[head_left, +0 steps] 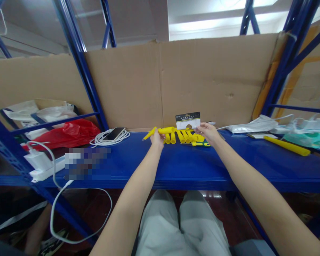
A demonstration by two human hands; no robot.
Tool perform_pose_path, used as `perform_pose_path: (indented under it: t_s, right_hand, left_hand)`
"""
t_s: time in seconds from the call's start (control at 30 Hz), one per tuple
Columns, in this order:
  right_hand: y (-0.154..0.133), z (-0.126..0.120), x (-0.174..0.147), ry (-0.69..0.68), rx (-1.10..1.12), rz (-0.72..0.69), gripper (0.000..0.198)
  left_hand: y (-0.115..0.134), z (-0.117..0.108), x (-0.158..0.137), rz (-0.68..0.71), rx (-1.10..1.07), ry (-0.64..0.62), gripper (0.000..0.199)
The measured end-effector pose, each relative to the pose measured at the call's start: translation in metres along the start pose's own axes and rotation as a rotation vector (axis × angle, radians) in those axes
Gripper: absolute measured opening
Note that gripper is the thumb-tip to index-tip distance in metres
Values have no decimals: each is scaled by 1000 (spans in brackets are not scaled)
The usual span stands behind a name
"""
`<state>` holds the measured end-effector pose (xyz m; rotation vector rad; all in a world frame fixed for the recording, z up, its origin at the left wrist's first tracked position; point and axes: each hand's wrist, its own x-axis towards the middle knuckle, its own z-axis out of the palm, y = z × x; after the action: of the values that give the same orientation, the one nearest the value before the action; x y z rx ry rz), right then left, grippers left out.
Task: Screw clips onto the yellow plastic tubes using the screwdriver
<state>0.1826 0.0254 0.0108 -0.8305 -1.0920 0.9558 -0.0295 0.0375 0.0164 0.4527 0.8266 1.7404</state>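
My left hand (157,138) is closed around a slim yellow piece (149,133) that sticks out to the left and tapers to a point; its exact kind cannot be made out. A yellow tube (168,130) extends from the right side of the same hand; whether it is gripped too is unclear. Between finger and thumb, my right hand (209,132) pinches a black-and-white printed card (188,121), held upright. Several short yellow tubes (180,136) lie in a row beneath the card. In front of them is a screwdriver (201,144) with a yellow-and-green handle.
The blue shelf (186,165) has cardboard (122,85) behind it. Left are a phone (115,133) on a coiled white cable, a red bag (69,134) and a power strip (49,170). Right lies a long yellow tube (288,145) near plastic bags (308,137). Another person's leg (38,222) shows lower left.
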Motion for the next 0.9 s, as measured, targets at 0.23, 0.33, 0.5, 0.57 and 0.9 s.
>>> perform_pose_path:
  t_s: [0.23,0.33,0.5,0.57,0.9]
  right_hand:
    - [1,4,-3,-102,-46,32,13]
    - [3,6,-3,-119,-40,34,16]
    - [2,11,-8,-161,-33,53,15]
    - [2,13,-10,-176,-41,58,12]
    - [6,17,-13,-243,-90,113,12]
  left_hand:
    - [-4,-1,1,41,80,16,14]
    - [-7,0,1,38,111,-2,15]
    - [-8,1,-1,-5,52,18,13]
    - [-8,1,-1,-27,39,14,12]
    - [-17,-3,9,-23,94,-55,6]
